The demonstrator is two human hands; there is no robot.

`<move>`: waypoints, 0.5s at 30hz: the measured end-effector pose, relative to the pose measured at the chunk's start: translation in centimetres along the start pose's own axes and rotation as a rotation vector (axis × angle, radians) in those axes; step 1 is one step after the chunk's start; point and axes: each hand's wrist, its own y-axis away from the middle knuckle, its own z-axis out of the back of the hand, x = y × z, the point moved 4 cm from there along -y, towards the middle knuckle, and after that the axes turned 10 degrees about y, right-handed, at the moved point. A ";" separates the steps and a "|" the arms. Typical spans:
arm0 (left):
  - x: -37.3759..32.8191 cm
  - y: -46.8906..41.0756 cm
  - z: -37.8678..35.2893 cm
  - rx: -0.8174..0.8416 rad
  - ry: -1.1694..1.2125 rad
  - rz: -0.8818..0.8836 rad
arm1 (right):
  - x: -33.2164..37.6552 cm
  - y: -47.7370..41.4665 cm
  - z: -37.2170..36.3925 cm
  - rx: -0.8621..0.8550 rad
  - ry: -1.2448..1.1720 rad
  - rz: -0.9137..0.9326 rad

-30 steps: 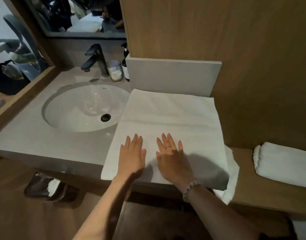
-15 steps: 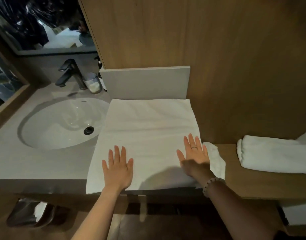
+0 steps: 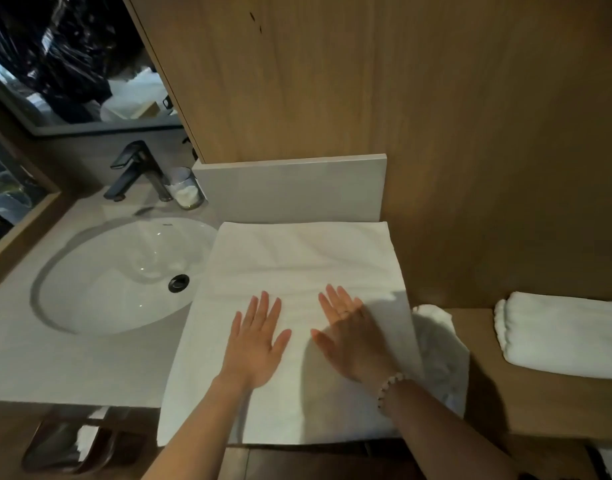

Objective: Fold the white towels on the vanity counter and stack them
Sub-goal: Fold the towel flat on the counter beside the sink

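Note:
A large white towel lies spread flat on the grey vanity counter, right of the sink, its near edge hanging over the counter's front. My left hand rests flat on it with fingers straight and spread. My right hand presses flat on it just to the right, a ring on one finger and a bead bracelet at the wrist. A loose part of white towel spills over the counter's right edge. A folded white towel sits on the lower wooden shelf at the right.
A white round sink with a dark drain lies to the left, with a black faucet and a glass jar behind it. A grey backsplash and wood wall stand behind the towel. A bin sits on the floor below.
My right hand has slid left from the towel's right edge toward the middle, close to my left hand. My left hand has also moved right. The camera has moved closer.

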 end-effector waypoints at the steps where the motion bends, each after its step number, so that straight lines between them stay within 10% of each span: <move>1: 0.2 0.2 0.0 0.000 0.007 0.031 | -0.9 0.4 -0.1 0.024 -0.017 -0.040; 9: 0.2 0.0 2.0 -0.174 -0.017 0.273 | -3.7 0.4 1.6 0.002 0.026 -0.374; 15: -1.9 -8.2 2.9 -0.110 -0.016 -0.057 | 0.0 -7.3 2.7 0.020 0.025 -0.146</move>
